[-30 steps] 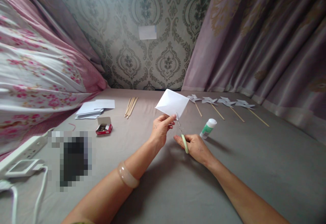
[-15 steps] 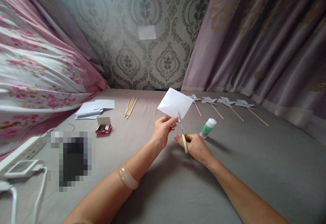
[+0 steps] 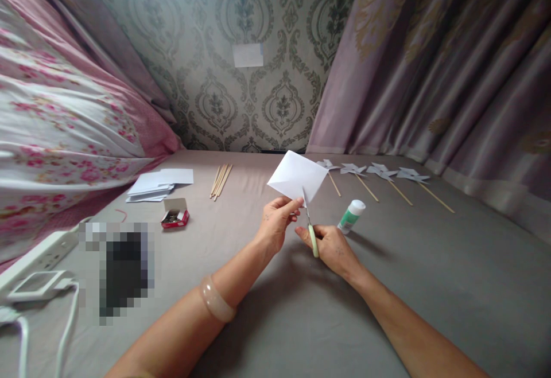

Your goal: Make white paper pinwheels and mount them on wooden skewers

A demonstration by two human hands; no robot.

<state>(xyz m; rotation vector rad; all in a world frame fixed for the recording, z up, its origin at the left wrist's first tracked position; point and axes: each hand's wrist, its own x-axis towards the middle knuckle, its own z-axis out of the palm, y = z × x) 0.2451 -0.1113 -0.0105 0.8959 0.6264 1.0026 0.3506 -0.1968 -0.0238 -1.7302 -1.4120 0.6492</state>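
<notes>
A white square of paper [image 3: 297, 175], turned corner-down, is pinched near its lower corner by my left hand [image 3: 279, 217]. My right hand [image 3: 333, 247] grips a pair of scissors [image 3: 313, 241] by its pale green handles. The blades reach up over the paper's lower part, beside my left thumb; whether they are fully closed is hard to make out. Just beyond my right hand stands a glue stick [image 3: 353, 215] with a white cap and green label.
Several paper pinwheels [image 3: 381, 171] on sticks lie at the back right. Toward the left are wooden sticks [image 3: 221, 181], a paper stack [image 3: 150, 185], a small red box [image 3: 175, 217] of metal bits, and a power strip [image 3: 47, 254] with cables. A blurred patch covers something dark.
The paper, both hands and the scissors have shifted very slightly right. The blades remain at the paper's lower part, and the grips are the same.
</notes>
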